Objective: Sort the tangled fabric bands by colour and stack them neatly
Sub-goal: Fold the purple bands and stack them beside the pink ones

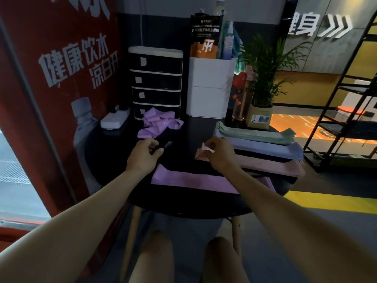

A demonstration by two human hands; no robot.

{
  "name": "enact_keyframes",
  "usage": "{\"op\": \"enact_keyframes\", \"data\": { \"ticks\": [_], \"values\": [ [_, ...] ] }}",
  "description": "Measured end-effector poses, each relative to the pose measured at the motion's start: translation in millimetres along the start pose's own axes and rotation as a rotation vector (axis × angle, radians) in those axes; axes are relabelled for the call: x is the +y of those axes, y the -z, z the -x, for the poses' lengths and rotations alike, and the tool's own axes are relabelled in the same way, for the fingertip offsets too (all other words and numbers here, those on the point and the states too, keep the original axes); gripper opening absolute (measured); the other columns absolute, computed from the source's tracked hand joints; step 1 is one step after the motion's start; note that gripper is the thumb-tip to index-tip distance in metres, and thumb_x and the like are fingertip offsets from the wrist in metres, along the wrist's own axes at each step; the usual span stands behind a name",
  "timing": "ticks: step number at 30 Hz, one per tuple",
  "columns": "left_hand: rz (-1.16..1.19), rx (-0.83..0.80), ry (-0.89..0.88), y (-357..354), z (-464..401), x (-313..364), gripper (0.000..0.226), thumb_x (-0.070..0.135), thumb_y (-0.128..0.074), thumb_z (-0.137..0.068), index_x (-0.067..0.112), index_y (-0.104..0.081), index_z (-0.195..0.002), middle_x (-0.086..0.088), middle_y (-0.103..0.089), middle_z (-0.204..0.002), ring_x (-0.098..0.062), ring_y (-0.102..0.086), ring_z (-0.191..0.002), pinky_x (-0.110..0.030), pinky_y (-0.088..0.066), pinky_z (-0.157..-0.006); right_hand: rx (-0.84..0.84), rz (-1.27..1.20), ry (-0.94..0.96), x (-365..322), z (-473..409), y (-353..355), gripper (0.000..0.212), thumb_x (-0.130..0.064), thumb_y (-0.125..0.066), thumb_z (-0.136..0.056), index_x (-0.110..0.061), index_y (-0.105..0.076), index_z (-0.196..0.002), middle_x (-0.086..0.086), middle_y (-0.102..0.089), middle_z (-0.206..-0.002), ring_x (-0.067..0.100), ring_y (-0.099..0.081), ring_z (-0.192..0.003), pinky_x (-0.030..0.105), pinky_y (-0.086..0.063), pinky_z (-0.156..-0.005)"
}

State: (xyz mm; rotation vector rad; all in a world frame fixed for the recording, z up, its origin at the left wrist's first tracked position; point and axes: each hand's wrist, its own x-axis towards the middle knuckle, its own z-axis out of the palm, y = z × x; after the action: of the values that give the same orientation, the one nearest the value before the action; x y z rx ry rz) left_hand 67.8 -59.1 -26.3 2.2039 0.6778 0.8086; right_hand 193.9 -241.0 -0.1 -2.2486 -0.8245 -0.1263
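Note:
On the round black table [114, 160], a tangled heap of purple bands [159, 123] lies at the back. Flat stacks lie on the right: green [255, 132], blue [269, 149], a thin dark layer [261, 156] and pink [273, 165]. A purple stack [191, 180] lies at the near edge. My left hand [142, 157] has curled fingers that pinch a dark, blurred band [166, 144], hard to see against the table. My right hand [221, 155] pinches the raised left end of a pink band [208, 149] at the pink stack.
A black drawer unit [156, 82], a white bin [210, 88] with bottles, and a potted plant [263, 82] stand at the table's back. A white power strip [114, 119] lies back left. A red poster wall rises on the left, and a black rack [346, 99] stands on the right.

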Motion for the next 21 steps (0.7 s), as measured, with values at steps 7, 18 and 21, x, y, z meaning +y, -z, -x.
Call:
{"op": "enact_keyframes", "data": {
  "ticks": [7,18,21],
  "values": [
    [-0.039,0.014,-0.015,1,-59,-13,0.026,0.019,-0.064,-0.087,0.009,-0.059,-0.111,-0.007,-0.055,-0.114,-0.013,-0.054,-0.095,-0.025,-0.041,-0.082,-0.123,-0.030,0.034,-22,-73,-52,0.027,-0.014,-0.066,-0.080,-0.010,-0.063,-0.107,0.014,-0.060,-0.115,0.028,-0.059,-0.103,0.036,-0.048,-0.091],
    [-0.201,0.005,-0.017,-1,-145,-60,0.029,0.013,-0.069,-0.081,0.011,-0.061,-0.109,-0.012,-0.054,-0.112,-0.026,-0.057,-0.101,-0.033,-0.046,-0.088,-0.209,-0.029,0.063,-35,-167,-116,0.030,-0.011,-0.063,-0.081,-0.007,-0.060,-0.110,0.017,-0.055,-0.121,0.032,-0.055,-0.109,0.036,-0.047,-0.094],
    [-0.211,-0.023,-0.002,-6,-160,-68,0.032,0.014,-0.072,-0.077,0.015,-0.062,-0.107,-0.007,-0.053,-0.113,-0.021,-0.054,-0.103,-0.033,-0.046,-0.091,-0.208,-0.028,0.078,-34,-184,-128,0.028,-0.009,-0.063,-0.080,-0.005,-0.060,-0.108,0.018,-0.054,-0.118,0.032,-0.053,-0.111,0.035,-0.046,-0.093]
  ]
}}
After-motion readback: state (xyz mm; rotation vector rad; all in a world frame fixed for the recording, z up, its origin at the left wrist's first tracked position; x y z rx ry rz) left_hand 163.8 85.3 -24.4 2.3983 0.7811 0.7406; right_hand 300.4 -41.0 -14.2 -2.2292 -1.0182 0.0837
